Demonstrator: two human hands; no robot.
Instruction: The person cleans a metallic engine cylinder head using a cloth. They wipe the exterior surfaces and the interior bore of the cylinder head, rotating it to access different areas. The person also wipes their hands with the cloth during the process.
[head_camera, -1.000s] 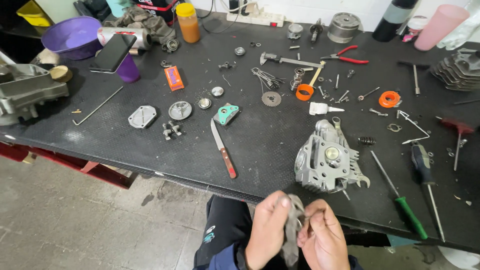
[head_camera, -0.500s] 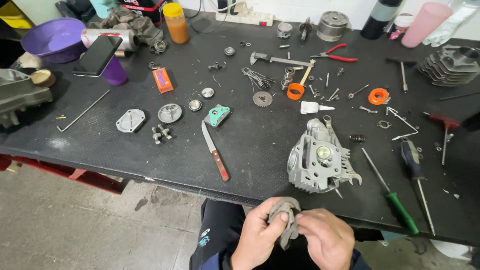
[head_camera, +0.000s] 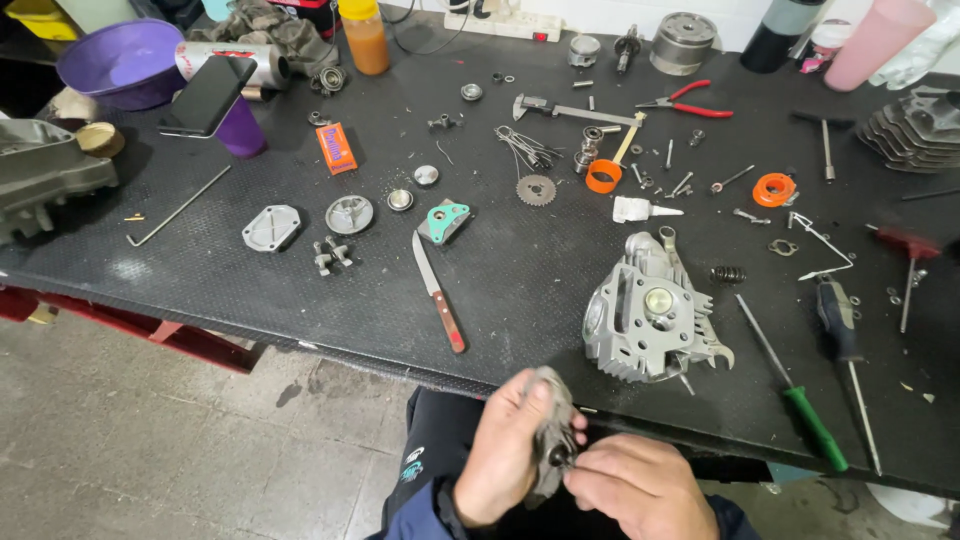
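Both hands are low, just in front of the black table (head_camera: 250, 290). The left hand (head_camera: 505, 450) grips a grey rag (head_camera: 548, 440) wrapped round a small dark part (head_camera: 558, 458), and the right hand (head_camera: 635, 490) pinches that part. Just beyond the hands on the table sits a grey engine head (head_camera: 650, 320); left of it lies a knife (head_camera: 438, 290), right of it a green-handled screwdriver (head_camera: 795, 385).

A repair workshop: engine cylinder head (head_camera: 650, 325), screwdrivers, pliers (head_camera: 690, 102) on a workbench (head_camera: 250, 290).

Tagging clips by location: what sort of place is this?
Likely a small-engine or motorcycle repair workshop: a finned cylinder head sits on the black workbench, with a sprocket, red pliers and screwdrivers around.
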